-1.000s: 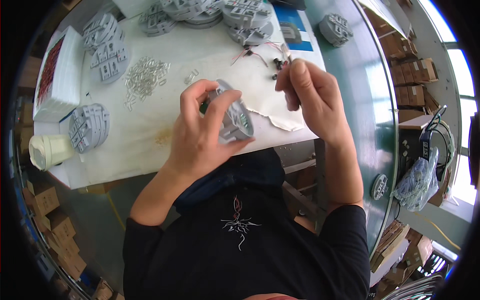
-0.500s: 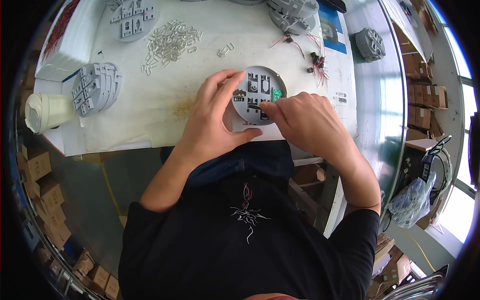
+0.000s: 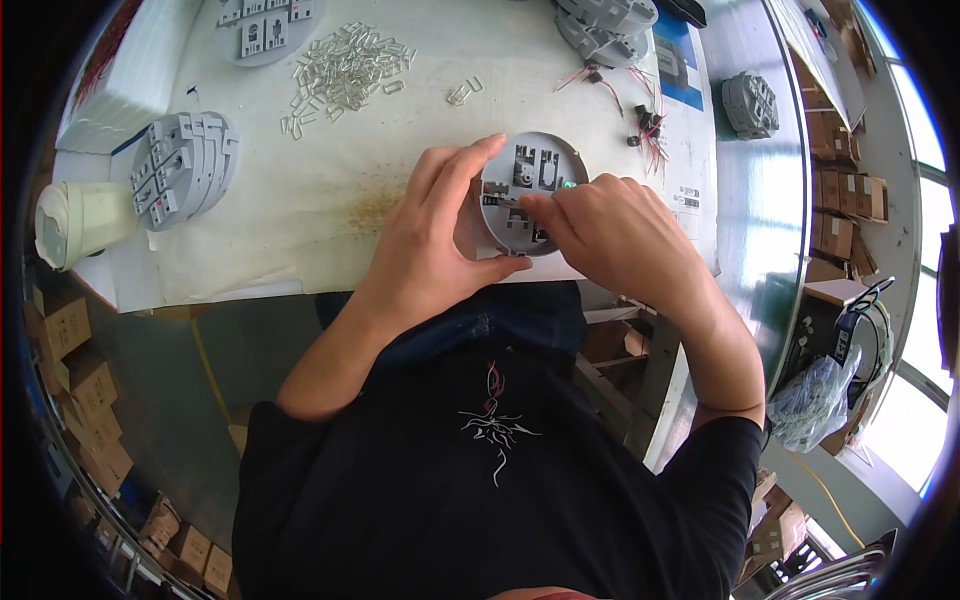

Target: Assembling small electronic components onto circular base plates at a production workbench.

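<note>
Left hand [image 3: 425, 230] holds a round grey housing [image 3: 507, 228] — right hand [image 3: 622, 232] over it.

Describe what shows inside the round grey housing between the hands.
The round grey housing holds dark rectangular fittings and, on the right, a partly hidden green piece. The right hand covers the lower right part, so what lies there cannot be seen.

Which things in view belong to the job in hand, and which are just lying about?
Part of the job:
Round grey housing, held by the left hand, right hand at its face
Likely: matching grey housings at left, clear U-shaped pieces, black parts with red wires

Apparently just lying about:
Cream tub, clear plastic bag, cardboard boxes
</note>
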The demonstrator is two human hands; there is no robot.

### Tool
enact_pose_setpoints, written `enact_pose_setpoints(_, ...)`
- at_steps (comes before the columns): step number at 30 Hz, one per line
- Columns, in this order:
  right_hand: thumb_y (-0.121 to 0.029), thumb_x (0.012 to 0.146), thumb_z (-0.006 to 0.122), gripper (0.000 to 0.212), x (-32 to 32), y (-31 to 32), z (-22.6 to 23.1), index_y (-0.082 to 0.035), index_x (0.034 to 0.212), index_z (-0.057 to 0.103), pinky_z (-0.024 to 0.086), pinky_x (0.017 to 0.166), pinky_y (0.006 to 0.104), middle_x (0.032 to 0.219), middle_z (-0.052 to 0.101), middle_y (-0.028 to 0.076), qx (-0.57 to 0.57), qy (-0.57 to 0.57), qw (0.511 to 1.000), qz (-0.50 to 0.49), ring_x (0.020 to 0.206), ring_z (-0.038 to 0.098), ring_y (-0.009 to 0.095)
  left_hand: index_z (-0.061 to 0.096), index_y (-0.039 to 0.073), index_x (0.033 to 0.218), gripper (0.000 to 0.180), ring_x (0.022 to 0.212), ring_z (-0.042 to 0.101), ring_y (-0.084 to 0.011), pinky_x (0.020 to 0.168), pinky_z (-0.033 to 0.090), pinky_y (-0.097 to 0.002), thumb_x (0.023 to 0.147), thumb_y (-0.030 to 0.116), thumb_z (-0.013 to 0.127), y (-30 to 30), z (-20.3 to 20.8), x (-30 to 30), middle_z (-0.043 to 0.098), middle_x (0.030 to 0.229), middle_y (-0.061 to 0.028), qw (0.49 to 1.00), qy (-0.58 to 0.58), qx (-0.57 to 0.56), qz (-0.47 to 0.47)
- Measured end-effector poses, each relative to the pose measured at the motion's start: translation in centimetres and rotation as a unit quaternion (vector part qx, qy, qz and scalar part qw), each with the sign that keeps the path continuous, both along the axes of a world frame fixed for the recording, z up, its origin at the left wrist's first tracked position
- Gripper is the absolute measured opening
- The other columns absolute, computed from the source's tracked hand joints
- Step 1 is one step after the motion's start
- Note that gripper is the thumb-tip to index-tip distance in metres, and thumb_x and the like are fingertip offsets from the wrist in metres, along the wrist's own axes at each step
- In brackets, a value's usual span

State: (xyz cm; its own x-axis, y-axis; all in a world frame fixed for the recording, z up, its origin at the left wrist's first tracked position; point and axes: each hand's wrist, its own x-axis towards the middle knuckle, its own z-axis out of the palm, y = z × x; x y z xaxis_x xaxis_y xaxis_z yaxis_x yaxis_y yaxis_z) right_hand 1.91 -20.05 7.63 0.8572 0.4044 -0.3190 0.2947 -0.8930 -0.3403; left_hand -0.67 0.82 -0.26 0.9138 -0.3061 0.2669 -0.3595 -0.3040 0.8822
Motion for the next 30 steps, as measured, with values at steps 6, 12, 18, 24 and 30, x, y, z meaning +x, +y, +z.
enact_pose_setpoints(6, -0.039, 0.110, 0.057, 0.056, 0.0, -0.1, -0.2, 0.000, 0.071, 0.068, 0.047, 0.060, 0.0544, 0.061, 0.059, 0.024, 0.012, 0.003, 1.000, 0.002, 0.061, 0.059, 0.047, 0.049, 0.011, 0.154, 0.105, 0.106, 0.065, -0.0282, 0.088, 0.059, -0.0417, 0.062, 0.011, 0.100, 0.0, 0.2, 0.0, 0.056, 0.130, -0.0098, 1.000, 0.009, 0.004, -0.001)
enact_pose_setpoints(12, -0.038, 0.110, 0.056, 0.055, -0.1, 0.0, -0.5, 0.000, 0.072, 0.069, 0.047, 0.059, 0.0537, 0.061, 0.059, 0.023, 0.025, -0.007, 1.000, 0.008, 0.060, 0.060, 0.047, 0.049, 0.011, 0.153, 0.103, 0.106, 0.065, -0.0285, 0.087, 0.059, -0.0418, 0.062, 0.012, 0.100, 0.0, 0.2, 0.1, 0.057, 0.129, -0.0101, 1.000, 0.001, 0.013, 0.000)
enact_pose_setpoints(18, -0.037, 0.110, 0.056, 0.054, -0.4, 1.1, -0.4, -0.002, 0.072, 0.071, 0.050, 0.057, 0.0519, 0.060, 0.062, 0.020, -0.026, -0.023, 0.999, 0.028, 0.059, 0.063, 0.044, 0.050, 0.011, 0.151, 0.102, 0.105, 0.066, -0.0291, 0.087, 0.059, -0.0422, 0.062, 0.014, 0.101, -0.1, -0.1, 0.0, 0.056, 0.128, -0.0102, 0.999, -0.028, 0.016, 0.004)
enact_pose_setpoints(24, -0.037, 0.110, 0.056, 0.054, -0.2, 1.4, 0.7, -0.004, 0.071, 0.072, 0.052, 0.057, 0.0499, 0.060, 0.064, 0.019, -0.071, -0.044, 0.994, 0.071, 0.058, 0.066, 0.041, 0.051, 0.011, 0.151, 0.100, 0.106, 0.066, -0.0291, 0.088, 0.058, -0.0430, 0.063, 0.015, 0.100, 0.1, -0.2, 0.3, 0.056, 0.128, -0.0101, 1.000, -0.016, 0.018, -0.001)
enact_pose_setpoints(30, -0.038, 0.111, 0.056, 0.055, -0.6, 1.4, 0.6, -0.005, 0.070, 0.072, 0.053, 0.056, 0.0482, 0.060, 0.064, 0.018, -0.064, -0.063, 0.994, 0.056, 0.058, 0.067, 0.040, 0.051, 0.011, 0.150, 0.099, 0.106, 0.065, -0.0293, 0.090, 0.058, -0.0427, 0.064, 0.016, 0.100, 0.2, -0.1, 0.1, 0.056, 0.128, -0.0098, 1.000, -0.008, 0.018, -0.002)
